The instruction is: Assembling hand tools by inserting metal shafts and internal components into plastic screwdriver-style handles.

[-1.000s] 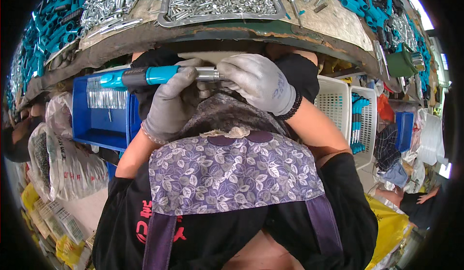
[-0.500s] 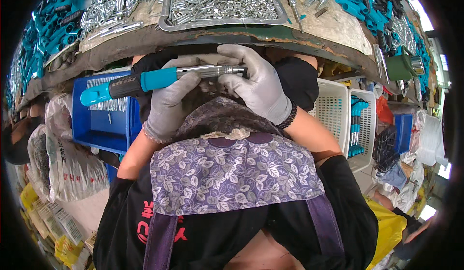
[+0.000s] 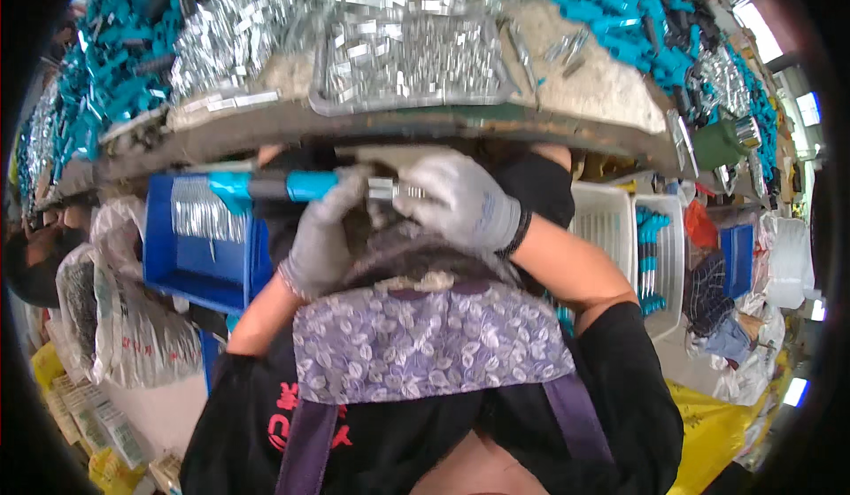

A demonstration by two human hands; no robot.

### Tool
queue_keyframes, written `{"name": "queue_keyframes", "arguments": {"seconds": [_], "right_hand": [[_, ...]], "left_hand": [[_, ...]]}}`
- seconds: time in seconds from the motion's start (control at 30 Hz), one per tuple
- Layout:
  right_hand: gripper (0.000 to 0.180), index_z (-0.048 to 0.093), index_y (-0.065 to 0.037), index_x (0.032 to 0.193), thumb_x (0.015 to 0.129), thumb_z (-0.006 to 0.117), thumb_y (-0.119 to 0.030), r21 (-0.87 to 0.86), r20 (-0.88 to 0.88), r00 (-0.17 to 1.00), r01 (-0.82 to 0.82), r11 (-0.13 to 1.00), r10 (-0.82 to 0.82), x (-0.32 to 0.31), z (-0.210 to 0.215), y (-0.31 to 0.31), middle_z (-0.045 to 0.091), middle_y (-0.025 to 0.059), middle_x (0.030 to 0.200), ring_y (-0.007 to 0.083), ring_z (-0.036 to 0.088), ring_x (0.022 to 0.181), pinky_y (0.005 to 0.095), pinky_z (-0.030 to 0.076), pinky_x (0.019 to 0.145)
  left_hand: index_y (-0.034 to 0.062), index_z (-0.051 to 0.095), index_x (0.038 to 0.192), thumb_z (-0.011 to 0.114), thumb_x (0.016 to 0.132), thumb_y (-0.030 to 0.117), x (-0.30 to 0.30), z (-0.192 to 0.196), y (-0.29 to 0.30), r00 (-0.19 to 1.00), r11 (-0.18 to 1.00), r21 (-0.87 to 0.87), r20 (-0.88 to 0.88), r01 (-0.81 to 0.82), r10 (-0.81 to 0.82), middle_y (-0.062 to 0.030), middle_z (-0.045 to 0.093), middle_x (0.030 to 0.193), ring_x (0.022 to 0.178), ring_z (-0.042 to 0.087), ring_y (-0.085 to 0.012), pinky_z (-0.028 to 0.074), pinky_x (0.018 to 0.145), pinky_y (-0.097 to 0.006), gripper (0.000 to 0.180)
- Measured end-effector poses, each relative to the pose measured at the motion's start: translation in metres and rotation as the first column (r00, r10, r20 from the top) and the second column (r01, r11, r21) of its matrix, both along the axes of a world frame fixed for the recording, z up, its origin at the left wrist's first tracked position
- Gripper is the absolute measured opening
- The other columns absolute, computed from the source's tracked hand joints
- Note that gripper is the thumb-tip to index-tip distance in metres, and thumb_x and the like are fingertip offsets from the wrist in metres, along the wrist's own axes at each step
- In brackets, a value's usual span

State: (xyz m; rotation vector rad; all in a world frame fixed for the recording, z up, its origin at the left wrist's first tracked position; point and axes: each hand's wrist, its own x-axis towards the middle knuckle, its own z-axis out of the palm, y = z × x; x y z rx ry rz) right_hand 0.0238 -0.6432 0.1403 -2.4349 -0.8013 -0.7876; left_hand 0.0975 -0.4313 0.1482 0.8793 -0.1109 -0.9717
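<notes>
A tool with a teal-and-black handle point(image 3: 282, 186) and a metal shaft lies nearly level across my lap, below the bench edge. Its exact kind I cannot make out. Grey-gloved, my left hand point(image 3: 326, 234) is closed round the tool where the handle meets the shaft. My right hand point(image 3: 465, 204), in the same kind of glove, has its fingers bent round the shaft's metal end. Motion blurs those fingertips, and they hide the tip of the shaft.
On the bench ahead sits a metal tray point(image 3: 412, 57) of small metal parts, between heaps of teal handles point(image 3: 611, 21) and metal rods point(image 3: 235, 39). A blue bin point(image 3: 190, 260) holding metal rods stands at left. At right, a white basket point(image 3: 670, 256) contains similar teal tools.
The whole view has shifted, so bench and hands appear lower. The tool has turned from tilted to nearly level. Both hands stay on it, and my right fingers have closed further round the shaft end.
</notes>
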Motion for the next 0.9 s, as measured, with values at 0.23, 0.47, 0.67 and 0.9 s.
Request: {"name": "queue_keyframes", "arguments": {"seconds": [0.23, 0.47, 0.67, 0.9], "right_hand": [[0.028, 0.056, -0.006, 0.121, 0.105, 0.054, -0.03, 0.685, -0.719, 0.45, 0.589, 0.43, 0.529, -0.022, 0.016, 0.022, 0.064, 0.0014, 0.095, 0.0098, 0.061, 0.082, 0.0268, 0.05, 0.072], [0.026, 0.062, -0.003, 0.109, 0.102, 0.058, -0.028, 0.689, -0.724, 0.489, 0.506, 0.518, 0.486, -0.021, 0.014, 0.022, 0.059, 0.0005, 0.083, 0.0093, 0.056, 0.069, 0.0251, 0.045, 0.062], [0.031, 0.064, 0.0, 0.109, 0.083, 0.071, -0.015, -0.033, 0.073, 0.996, 0.062, 0.998, -0.059, -0.003, 0.016, 0.004, 0.063, 0.0143, 0.095, 0.0347, 0.062, 0.085, 0.0433, 0.051, 0.074], [0.035, 0.055, -0.003, 0.125, 0.099, 0.064, -0.025, 0.808, -0.572, 0.692, 0.385, 0.445, 0.44, -0.022, 0.007, 0.034, 0.066, 0.0058, 0.095, 0.0168, 0.065, 0.075, 0.0304, 0.052, 0.065]], "left_hand": [[0.0047, 0.054, 0.119, 0.066, 0.09, 0.025, 0.005, -0.03, 0.013, 0.791, 0.98, 0.141, 0.611, -0.137, 0.022, -0.0087, 0.065, 0.094, 0.086, 0.062, -0.0176, 0.053, 0.082, -0.038, 0.037], [0.0012, 0.053, 0.122, 0.065, 0.096, 0.017, 0.001, -0.008, 0.017, 0.85, 0.997, 0.045, 0.527, -0.055, 0.023, -0.0128, 0.07, 0.1, 0.089, 0.067, -0.0195, 0.056, 0.083, -0.036, 0.033], [0.0055, 0.055, 0.122, 0.059, 0.1, 0.019, -0.007, 0.024, 0.007, 1.0, 0.998, -0.055, 0.01, -0.001, 0.002, -0.0093, 0.068, 0.106, 0.096, 0.067, -0.0174, 0.056, 0.086, -0.035, 0.027], [0.0048, 0.055, 0.118, 0.058, 0.098, 0.017, -0.003, 0.019, 0.008, 0.99, 0.997, -0.075, 0.138, 0.003, 0.007, -0.0085, 0.067, 0.101, 0.089, 0.065, -0.0159, 0.054, 0.082, -0.033, 0.024]]}}
